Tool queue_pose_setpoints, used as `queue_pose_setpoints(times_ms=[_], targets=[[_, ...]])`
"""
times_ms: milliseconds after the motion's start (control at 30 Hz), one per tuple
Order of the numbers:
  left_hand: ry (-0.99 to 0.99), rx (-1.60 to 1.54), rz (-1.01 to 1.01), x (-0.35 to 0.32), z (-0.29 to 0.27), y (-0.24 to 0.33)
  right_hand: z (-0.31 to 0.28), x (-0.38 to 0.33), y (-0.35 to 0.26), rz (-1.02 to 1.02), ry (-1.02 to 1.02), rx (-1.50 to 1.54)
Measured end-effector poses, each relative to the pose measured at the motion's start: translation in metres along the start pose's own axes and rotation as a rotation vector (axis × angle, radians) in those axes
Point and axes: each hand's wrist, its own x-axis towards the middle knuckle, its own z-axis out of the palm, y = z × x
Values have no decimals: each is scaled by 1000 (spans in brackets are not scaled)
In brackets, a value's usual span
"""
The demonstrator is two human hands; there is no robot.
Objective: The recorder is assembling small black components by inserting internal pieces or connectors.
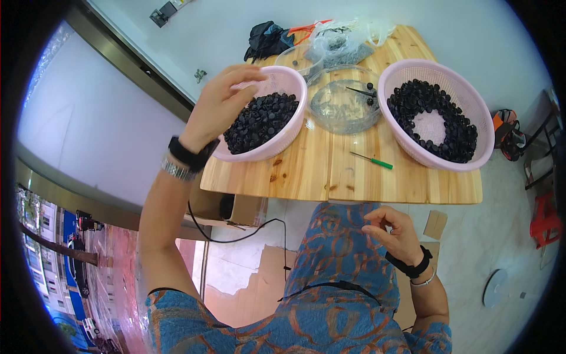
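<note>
My left hand (221, 106) is raised over the left side of a pink plastic basket (299, 97). Its fingers are stretched out and the thumb is apart from them, with nothing seen in between. Small round black caps (262, 121) fill the basket's bottom, partly hidden behind this hand. Above my lap, off the table's near edge, my right hand (396, 235) is closed, thumb and fingers curled toward each other. Whatever may be in that pinch is too small to make out.
A second pink basket (486, 127) with black caps (413, 94) stands on the wooden table (306, 177) at right. Between the baskets are a clear round tub (345, 115), tweezers (359, 91) and a green-handled screwdriver (377, 161). Bags (348, 47) lie behind; a cardboard box (247, 209) sits below.
</note>
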Motion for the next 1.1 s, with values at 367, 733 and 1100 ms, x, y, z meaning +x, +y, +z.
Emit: queue_pose_setpoints(times_ms=[367,733,1100], targets=[[-643,622,264,164,132,-38,-6,15,-4,-83,-16,-92],[-718,1001,51,172,182,-49,-19,26,-1,-128,-18,-104],[-647,688,27,216,133,-36,-34,28,0,-128,-28,-149]])
